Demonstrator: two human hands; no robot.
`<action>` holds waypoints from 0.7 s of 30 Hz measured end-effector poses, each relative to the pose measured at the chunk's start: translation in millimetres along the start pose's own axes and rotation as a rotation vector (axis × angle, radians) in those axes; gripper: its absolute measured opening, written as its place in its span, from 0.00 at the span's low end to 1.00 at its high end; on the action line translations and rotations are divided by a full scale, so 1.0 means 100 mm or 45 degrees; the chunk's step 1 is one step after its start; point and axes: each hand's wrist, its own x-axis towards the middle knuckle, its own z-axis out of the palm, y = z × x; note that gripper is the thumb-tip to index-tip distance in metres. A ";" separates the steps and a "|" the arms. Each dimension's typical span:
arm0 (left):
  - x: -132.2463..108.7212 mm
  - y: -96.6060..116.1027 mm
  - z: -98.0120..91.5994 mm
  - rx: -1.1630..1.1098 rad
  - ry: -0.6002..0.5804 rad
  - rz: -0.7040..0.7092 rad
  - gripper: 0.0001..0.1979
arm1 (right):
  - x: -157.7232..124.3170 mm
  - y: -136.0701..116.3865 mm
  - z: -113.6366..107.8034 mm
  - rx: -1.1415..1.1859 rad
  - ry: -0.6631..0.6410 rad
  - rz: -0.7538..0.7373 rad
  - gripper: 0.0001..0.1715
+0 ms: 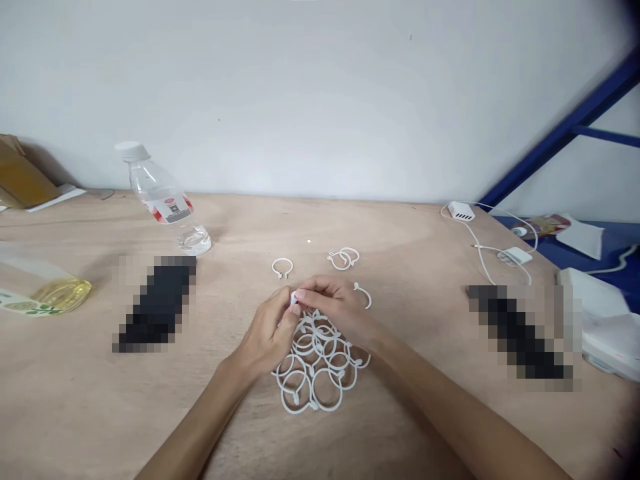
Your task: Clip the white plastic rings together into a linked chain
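Note:
My left hand and my right hand meet above the middle of the table, both closed. Between their thumbs and fingers a small white plastic part shows, which looks like the end of a ring; the fingers cover the rest. Below and between my wrists lies a loose heap of white plastic rings, each with a small knob. Just beyond my hands sits a single white ring with a gap. Two overlapping rings lie to its right, and another ring is partly hidden by my right hand.
At the back left stands a water bottle. A bottle of yellow liquid is at the left edge, near a blurred black object. Toward the right are another dark blurred object, a white charger with cables, and white items.

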 end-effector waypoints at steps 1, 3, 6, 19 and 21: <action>0.01 -0.02 -0.01 0.064 0.005 0.029 0.13 | 0.06 0.05 -0.03 -0.111 0.006 -0.028 0.16; 0.03 -0.04 -0.02 0.247 0.012 0.103 0.09 | 0.22 0.14 -0.08 -0.363 0.052 -0.090 0.18; 0.02 -0.03 -0.03 0.488 -0.020 0.225 0.08 | 0.47 0.26 -0.12 -0.537 0.068 -0.154 0.12; 0.08 -0.16 -0.12 0.398 0.503 0.081 0.15 | 0.35 0.12 -0.23 -0.785 -0.209 -0.476 0.14; 0.08 -0.17 -0.12 0.372 0.341 0.095 0.16 | 0.24 0.04 -0.26 -0.668 -0.169 -0.452 0.14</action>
